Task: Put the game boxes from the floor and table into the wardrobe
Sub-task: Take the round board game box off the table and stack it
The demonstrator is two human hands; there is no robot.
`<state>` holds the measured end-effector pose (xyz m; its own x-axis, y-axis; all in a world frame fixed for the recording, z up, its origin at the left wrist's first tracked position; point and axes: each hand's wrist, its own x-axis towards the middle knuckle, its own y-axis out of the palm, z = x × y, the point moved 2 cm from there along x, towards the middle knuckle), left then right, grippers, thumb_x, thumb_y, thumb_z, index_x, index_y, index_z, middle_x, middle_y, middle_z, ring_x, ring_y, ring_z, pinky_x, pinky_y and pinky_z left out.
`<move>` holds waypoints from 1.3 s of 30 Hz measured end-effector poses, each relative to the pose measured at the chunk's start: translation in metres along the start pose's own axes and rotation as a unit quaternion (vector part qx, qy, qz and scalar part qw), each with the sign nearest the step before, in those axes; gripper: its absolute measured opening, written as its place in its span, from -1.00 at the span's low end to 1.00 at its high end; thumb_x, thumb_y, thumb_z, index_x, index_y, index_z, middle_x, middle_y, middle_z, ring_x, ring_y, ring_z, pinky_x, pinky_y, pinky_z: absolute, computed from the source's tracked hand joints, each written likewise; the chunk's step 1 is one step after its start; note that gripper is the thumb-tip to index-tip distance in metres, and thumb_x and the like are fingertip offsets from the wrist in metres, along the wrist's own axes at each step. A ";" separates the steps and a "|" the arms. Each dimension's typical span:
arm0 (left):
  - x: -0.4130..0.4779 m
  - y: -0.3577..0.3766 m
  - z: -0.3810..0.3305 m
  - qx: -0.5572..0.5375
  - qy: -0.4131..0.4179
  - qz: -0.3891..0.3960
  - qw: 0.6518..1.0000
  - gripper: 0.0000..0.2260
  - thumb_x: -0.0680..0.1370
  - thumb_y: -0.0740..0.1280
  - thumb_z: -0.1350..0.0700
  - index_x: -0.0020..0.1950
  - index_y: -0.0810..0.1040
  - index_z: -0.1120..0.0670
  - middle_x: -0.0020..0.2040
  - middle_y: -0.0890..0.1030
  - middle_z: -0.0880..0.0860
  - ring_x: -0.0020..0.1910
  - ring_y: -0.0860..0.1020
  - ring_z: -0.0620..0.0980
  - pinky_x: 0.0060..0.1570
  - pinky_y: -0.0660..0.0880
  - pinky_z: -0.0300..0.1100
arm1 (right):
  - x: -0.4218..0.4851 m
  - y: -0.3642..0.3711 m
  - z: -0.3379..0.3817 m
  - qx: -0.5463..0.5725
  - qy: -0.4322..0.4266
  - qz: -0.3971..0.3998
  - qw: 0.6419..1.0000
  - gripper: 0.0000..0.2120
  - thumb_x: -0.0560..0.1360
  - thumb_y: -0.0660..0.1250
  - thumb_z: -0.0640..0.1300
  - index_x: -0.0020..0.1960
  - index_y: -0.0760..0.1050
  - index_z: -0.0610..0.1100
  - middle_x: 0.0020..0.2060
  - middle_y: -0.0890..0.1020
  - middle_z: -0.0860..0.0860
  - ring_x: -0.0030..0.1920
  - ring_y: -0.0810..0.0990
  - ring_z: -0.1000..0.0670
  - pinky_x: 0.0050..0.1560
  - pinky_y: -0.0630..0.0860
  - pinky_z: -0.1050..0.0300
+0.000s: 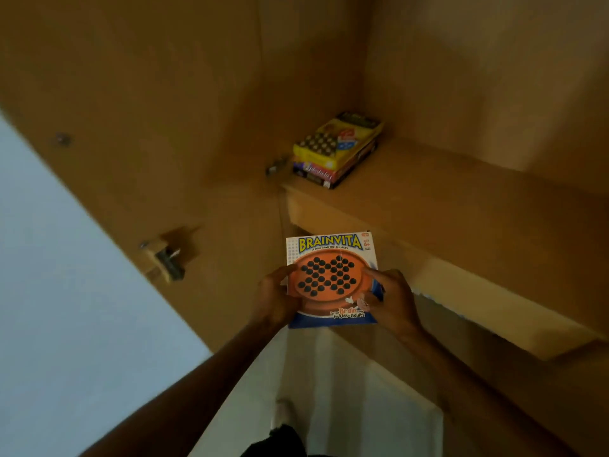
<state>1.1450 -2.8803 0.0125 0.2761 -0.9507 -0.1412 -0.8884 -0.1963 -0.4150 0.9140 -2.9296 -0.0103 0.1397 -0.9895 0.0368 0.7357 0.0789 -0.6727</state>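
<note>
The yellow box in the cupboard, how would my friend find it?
Look at the wooden wardrobe shelf, then at its far left corner, where a small stack of game boxes sits. The yellow box is the top one, lying on a darker box, unlike the Brainvita box held in both hands below the shelf.

Head view, downward, near wardrobe shelf [461, 192]

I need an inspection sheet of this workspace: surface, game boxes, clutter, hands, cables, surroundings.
Surface: wooden shelf inside the wardrobe, mostly bare.
Job's things: Brainvita box held in front of and below the shelf; stack of game boxes in the shelf's left back corner.
Clutter: nothing seen.
Hands: left hand and right hand grip the Brainvita box by its sides.
Cables: nothing seen.
Surroundings: open door at left, with hinges; pale floor below.
</note>
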 end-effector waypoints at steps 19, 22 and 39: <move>0.361 0.041 -0.199 0.104 0.099 0.130 0.981 -0.70 0.37 0.52 0.10 0.02 0.52 -0.08 0.10 0.62 0.01 0.11 0.58 0.01 0.16 0.52 -0.05 | 0.362 -0.080 0.010 0.001 -0.056 -0.069 0.996 -0.64 0.43 0.35 0.13 0.16 0.59 0.01 -0.07 0.65 -0.03 -0.18 0.63 0.04 -0.17 0.61 0.06; 0.385 0.038 -0.189 0.125 0.067 0.180 0.973 -0.47 0.25 0.59 0.20 0.14 0.50 -0.06 0.24 0.56 0.10 0.24 0.55 0.16 0.19 0.54 0.10 | 0.378 -0.072 0.017 -0.007 -0.090 -0.053 0.994 -0.76 0.48 0.40 0.01 0.10 0.61 -0.06 -0.08 0.62 0.00 -0.13 0.61 0.06 -0.12 0.51 0.18; 0.411 0.029 -0.151 0.300 0.127 -0.059 0.944 -0.68 0.39 0.42 -0.08 0.13 0.53 -0.15 0.28 0.50 -0.03 0.17 0.53 -0.01 0.08 0.55 -0.03 | 0.414 -0.041 0.021 0.026 -0.199 0.033 0.979 -0.68 0.49 0.34 -0.24 0.22 0.56 -0.02 0.37 0.26 -0.02 0.33 0.35 0.08 0.24 0.40 0.29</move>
<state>1.1776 -3.3130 0.0778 0.1950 -0.9727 0.1260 -0.4692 -0.2053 -0.8589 0.9556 -3.3398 0.0486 0.4272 -0.8574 0.2871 0.7474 0.1562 -0.6457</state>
